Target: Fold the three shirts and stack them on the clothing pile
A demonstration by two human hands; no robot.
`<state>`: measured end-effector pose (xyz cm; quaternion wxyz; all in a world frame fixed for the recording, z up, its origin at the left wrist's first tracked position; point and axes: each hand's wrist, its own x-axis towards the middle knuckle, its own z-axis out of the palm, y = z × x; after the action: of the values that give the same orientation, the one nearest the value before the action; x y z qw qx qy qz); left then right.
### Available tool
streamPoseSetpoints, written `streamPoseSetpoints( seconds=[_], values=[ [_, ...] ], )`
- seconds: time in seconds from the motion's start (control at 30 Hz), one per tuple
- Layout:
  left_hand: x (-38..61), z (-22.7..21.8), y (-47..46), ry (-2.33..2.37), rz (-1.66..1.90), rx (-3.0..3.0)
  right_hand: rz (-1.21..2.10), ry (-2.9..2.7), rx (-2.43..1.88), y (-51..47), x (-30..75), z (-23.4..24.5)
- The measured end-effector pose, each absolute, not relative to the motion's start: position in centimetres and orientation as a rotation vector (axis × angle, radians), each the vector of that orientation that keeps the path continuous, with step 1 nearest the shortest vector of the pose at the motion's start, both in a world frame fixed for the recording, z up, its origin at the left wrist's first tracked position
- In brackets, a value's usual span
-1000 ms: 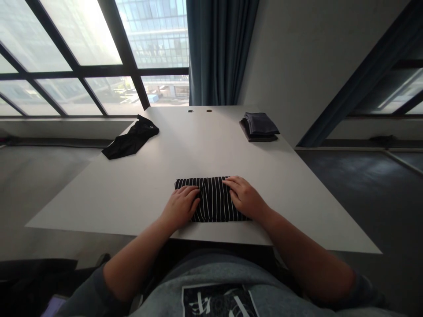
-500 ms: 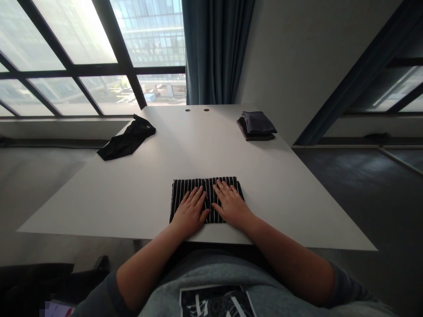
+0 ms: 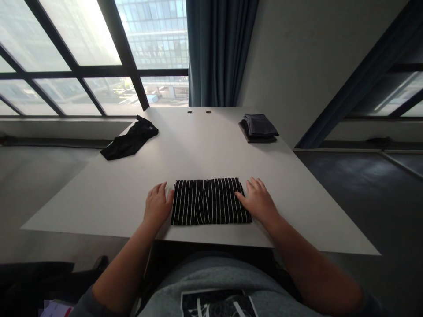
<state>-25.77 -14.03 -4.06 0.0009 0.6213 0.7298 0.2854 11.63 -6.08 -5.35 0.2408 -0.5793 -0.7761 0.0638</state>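
Observation:
A folded black cloth with white stripes (image 3: 211,201) lies flat near the front edge of the white table (image 3: 198,154), with a crease running down its middle. At its left side is my left hand (image 3: 157,203), open, the thumb by the cloth's edge. My right hand (image 3: 261,200) is at the right side, open with fingers spread and the thumb over the cloth's right edge. Neither hand grips the cloth. What kind of garment it is, if one, cannot be made out in its folded state.
A crumpled black cloth (image 3: 130,140) lies at the table's left edge. At the back right sits a stack of folded dark cloths (image 3: 260,127). Two small round holes mark the far end, before a blue curtain (image 3: 220,57) and windows.
Both hands have slid outward off the top of the striped cloth to its left and right sides. More of the cloth shows now. The view has shifted slightly.

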Motion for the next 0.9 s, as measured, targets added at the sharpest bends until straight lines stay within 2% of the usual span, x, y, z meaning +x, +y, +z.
streamPoseSetpoints(
  seconds=[0.27, 0.53, 0.9],
  values=[
    [-26.1, -7.2, -11.7, 2.274, 0.805, 1.858, 0.416, -2.23, -1.702, -5.5, 11.0, -5.4],
    [-25.4, -5.6, -12.1, 1.978, 0.838, 1.98, 0.604, -2.074, -1.441, -6.2, 9.0, -4.5],
    [-25.1, -4.4, -12.8, 1.928, 1.012, 1.609, 1.029, -1.95, -1.277, -2.1, 8.2, -1.9]
  ],
)
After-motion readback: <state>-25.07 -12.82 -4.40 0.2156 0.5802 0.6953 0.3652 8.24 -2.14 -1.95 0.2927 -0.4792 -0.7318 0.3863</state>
